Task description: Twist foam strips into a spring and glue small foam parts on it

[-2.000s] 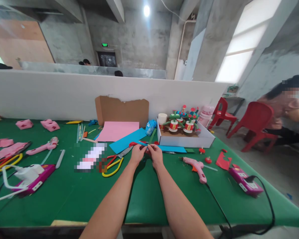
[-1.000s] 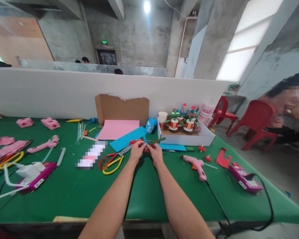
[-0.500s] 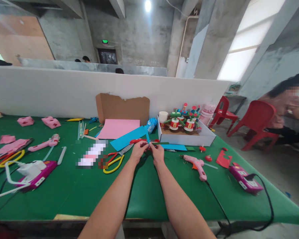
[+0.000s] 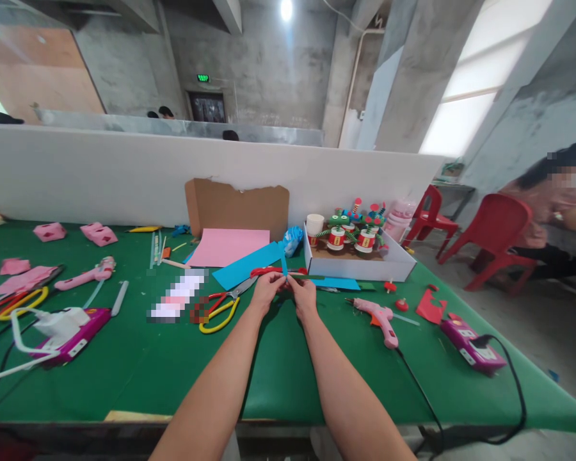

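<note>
"What are the hands holding?"

"A narrow blue strip (image 4: pixel 284 258). Its lower end is pinched between the fingertips of the left hand (image 4: pixel 267 289) and the right hand (image 4: pixel 304 293), which come together there."

"How does it look?"

"Bright, flat blue, slim as a ribbon, with straight edges. It stands up from the fingers and leans slightly left toward its top. Its lowest part is hidden by the fingertips."

"Anything else at that spot?"

"A dark green strip (image 4: pixel 322 280) runs out to the right, just beyond the right hand. I can't tell whether its near end is in the grip too; the fingers cover that place."

"And where is all this?"

"Over the middle of the green table (image 4: pixel 278 384). Left of the hands lie scissors (image 4: pixel 233 294) with red and yellow handles; behind is a wider blue sheet (image 4: pixel 244 267), the same colour as the blue strip."
</note>
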Demonstrator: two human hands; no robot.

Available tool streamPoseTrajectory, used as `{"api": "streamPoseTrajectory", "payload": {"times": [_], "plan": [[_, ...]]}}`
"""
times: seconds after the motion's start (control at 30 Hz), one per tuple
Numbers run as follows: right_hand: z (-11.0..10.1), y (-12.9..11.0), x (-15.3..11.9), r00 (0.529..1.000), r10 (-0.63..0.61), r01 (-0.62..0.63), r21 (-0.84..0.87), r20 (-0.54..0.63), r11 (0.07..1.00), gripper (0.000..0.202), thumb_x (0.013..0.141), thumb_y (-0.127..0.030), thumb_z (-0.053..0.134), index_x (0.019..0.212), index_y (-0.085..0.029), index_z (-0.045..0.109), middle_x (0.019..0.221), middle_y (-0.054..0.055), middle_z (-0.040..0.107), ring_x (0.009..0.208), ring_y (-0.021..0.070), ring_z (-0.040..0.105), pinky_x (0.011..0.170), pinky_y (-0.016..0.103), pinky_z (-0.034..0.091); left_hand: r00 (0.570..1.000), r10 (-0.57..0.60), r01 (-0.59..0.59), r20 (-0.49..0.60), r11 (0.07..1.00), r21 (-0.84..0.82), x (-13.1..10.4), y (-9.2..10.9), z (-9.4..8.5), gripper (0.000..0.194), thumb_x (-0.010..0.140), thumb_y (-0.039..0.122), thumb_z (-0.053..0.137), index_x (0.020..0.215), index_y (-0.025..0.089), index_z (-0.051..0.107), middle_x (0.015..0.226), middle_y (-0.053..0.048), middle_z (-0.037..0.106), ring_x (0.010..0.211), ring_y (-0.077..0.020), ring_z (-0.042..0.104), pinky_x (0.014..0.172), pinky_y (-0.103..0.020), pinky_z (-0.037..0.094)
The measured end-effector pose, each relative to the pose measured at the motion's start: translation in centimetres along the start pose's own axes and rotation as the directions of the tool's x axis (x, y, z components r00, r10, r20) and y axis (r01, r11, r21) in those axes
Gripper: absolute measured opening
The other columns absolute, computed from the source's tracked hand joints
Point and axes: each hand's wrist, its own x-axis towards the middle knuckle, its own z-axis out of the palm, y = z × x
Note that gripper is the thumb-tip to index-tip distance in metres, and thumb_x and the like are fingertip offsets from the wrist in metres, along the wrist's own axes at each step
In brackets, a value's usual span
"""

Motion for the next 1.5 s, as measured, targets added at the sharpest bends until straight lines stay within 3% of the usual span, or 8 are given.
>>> {"api": "streamPoseTrajectory", "payload": {"times": [0.23, 0.4, 0.53, 0.8, 1.2, 1.37, 1.5], "plan": [[-0.04, 0.27, 0.11, 0.998, 0.068, -0.068, 0.012, 0.011, 0.998, 0.033, 0.053, -0.043, 0.079, 0.067, -0.016, 0.066, 0.050, -0.002, 0.062, 0.051, 0.0148, 0.061, 0.059, 0.030, 0.054, 1.000, -0.019, 0.019, -0.016, 1.000, -0.011, 0.06, -0.16, -0.03, 0.036, 0.058, 0.045, 0.076, 0.070, 0.013, 0.066, 0.062, -0.004, 0.066, 0.056, -0.0120, 0.057, 0.056, -0.023, 0.043], [-0.11, 0.33, -0.01, 0.994, 0.069, -0.066, -0.034, 0.084, 0.997, 0.036, 0.049, -0.034, 0.083, 0.076, -0.015, 0.068, 0.059, -0.001, 0.067, 0.055, 0.0151, 0.064, 0.062, 0.030, 0.055, 0.994, -0.051, 0.051, -0.097, 0.999, -0.010, 0.19, -0.35, -0.27, 0.037, 0.054, 0.048, 0.076, 0.064, 0.014, 0.064, 0.058, -0.003, 0.064, 0.052, -0.0120, 0.055, 0.053, -0.023, 0.041], [-0.25, 0.41, 0.02, 0.995, 0.068, -0.067, -0.018, 0.078, 0.998, 0.033, 0.051, -0.030, 0.081, 0.076, -0.016, 0.067, 0.057, -0.002, 0.066, 0.055, 0.0154, 0.064, 0.066, 0.031, 0.056, 0.990, -0.088, 0.083, -0.112, 0.995, -0.053, 0.11, -0.07, -0.18, 0.041, 0.057, 0.053, 0.074, 0.067, 0.014, 0.063, 0.058, -0.003, 0.063, 0.050, -0.0120, 0.056, 0.050, -0.023, 0.041], [0.00, 0.12, -0.16, 0.989, 0.107, -0.101, -0.060, 0.101, 0.993, 0.032, 0.049, -0.031, 0.081, 0.073, -0.015, 0.068, 0.054, -0.002, 0.065, 0.055, 0.0152, 0.064, 0.066, 0.031, 0.056, 0.985, -0.027, 0.012, -0.168, 0.996, -0.090, -0.02, 0.53, -0.05, 0.037, 0.051, 0.044, 0.079, 0.066, 0.016, 0.061, 0.058, 0.002, 0.060, 0.049, -0.0093, 0.052, 0.049, -0.022, 0.042], [0.08, 0.11, -0.16, 0.991, 0.115, -0.114, -0.016, 0.062, 0.993, 0.031, 0.047, -0.031, 0.082, 0.068, -0.015, 0.066, 0.053, -0.002, 0.065, 0.053, 0.0143, 0.062, 0.062, 0.030, 0.055, 0.984, -0.052, 0.035, -0.173, 0.994, -0.101, 0.18, 0.21, -0.29, 0.035, 0.051, 0.042, 0.078, 0.065, 0.016, 0.061, 0.057, 0.002, 0.059, 0.051, -0.0098, 0.052, 0.050, -0.022, 0.040], [-0.08, -0.11, -0.05, 0.998, 0.061, -0.061, 0.029, 0.006, 0.998, 0.029, 0.049, -0.029, 0.081, 0.071, -0.016, 0.067, 0.055, -0.003, 0.065, 0.054, 0.0137, 0.062, 0.062, 0.029, 0.055, 0.992, -0.081, 0.077, -0.096, 0.996, -0.051, -0.14, 0.26, 0.03, 0.033, 0.055, 0.040, 0.077, 0.073, 0.014, 0.067, 0.067, -0.004, 0.067, 0.057, -0.0121, 0.057, 0.052, -0.022, 0.038], [-0.09, -0.17, 0.05, 0.999, 0.045, -0.046, 0.020, 0.006, 0.999, 0.031, 0.048, -0.033, 0.082, 0.069, -0.016, 0.068, 0.054, -0.002, 0.065, 0.053, 0.0147, 0.062, 0.062, 0.030, 0.056, 0.997, -0.053, 0.054, -0.061, 0.998, 0.013, -0.25, 0.31, 0.21, 0.029, 0.056, 0.038, 0.076, 0.068, 0.013, 0.067, 0.064, -0.006, 0.067, 0.056, -0.0126, 0.056, 0.052, -0.023, 0.037]]}}
